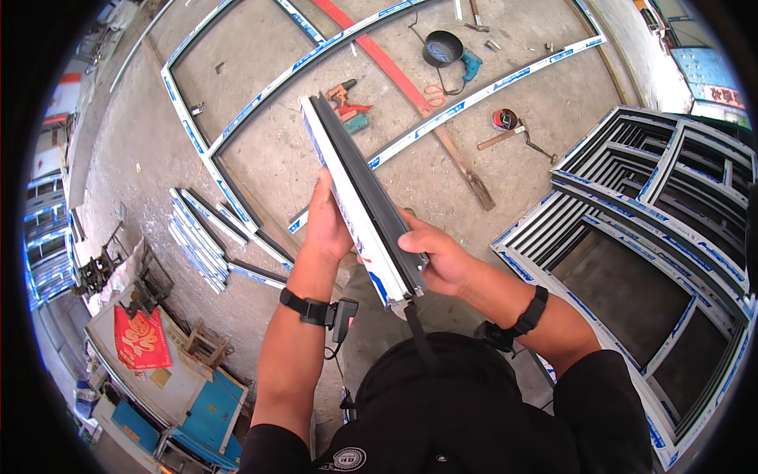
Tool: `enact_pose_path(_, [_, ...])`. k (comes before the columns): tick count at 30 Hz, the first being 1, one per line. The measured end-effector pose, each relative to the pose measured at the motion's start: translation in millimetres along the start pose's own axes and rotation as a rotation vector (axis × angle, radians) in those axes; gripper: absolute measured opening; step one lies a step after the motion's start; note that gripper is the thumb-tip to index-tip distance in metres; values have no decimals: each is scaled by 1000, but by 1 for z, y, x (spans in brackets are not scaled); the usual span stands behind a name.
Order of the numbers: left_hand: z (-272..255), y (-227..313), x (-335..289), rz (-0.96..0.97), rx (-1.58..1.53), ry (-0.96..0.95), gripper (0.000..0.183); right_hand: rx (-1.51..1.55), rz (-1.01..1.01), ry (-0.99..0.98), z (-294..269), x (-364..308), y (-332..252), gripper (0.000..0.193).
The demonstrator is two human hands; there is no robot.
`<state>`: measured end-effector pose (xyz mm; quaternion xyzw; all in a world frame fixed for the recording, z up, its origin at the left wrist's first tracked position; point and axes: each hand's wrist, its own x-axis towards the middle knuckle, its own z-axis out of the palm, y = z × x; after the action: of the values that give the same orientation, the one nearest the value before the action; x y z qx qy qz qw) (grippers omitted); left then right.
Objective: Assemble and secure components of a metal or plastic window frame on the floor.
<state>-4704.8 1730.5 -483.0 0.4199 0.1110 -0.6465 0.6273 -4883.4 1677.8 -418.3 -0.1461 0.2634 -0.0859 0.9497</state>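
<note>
A dark grey metal frame profile (365, 189) with white and blue protective film is held up in front of my body. It slants from the upper left down toward my waist, its cut end nearest me. My left hand (325, 225) grips its left side, with the thumb pointing up along the film. My right hand (440, 254) grips the lower right side, its thumb on the dark face. The fingers under the profile are mostly hidden. Beyond its far end, an orange drill (341, 91) and a teal-and-red tool (355, 118) lie on the floor.
A large film-covered frame (260, 99) lies across the concrete floor. Near it are a black bowl (443, 49), a teal drill (472, 65) and a hammer (501, 140). Stacked frames (624, 229) stand right; cut profiles (197, 241) and a cabinet (170, 371) are left.
</note>
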Motion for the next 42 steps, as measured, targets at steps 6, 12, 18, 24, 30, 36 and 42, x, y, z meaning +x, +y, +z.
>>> enact_pose_path(6, [57, 6, 36, -35, 55, -42, 32, -10, 31, -20, -9, -20, -44, 72])
enact_pose_path(12, [86, 24, 83, -130, 71, -34, 33, 140, -3, 94, -7, 3, -78, 56])
enact_pose_path(18, [88, 49, 105, -217, 138, 2, 31, 110, 24, 166, 3, 29, -94, 54])
enact_pose_path(24, [89, 69, 141, -207, 145, 24, 26, -15, -7, 242, 14, 38, -122, 55])
enact_pose_path(30, [94, 72, 176, -178, 149, 63, 24, -29, -17, 262, -6, 32, -139, 50])
enact_pose_path(36, [126, 48, 192, -204, 286, 79, 55, -99, 14, 235, -48, 11, -163, 42])
enact_pose_path(42, [162, 11, 212, -170, 196, 88, 20, -277, -8, 210, -92, -20, -205, 35])
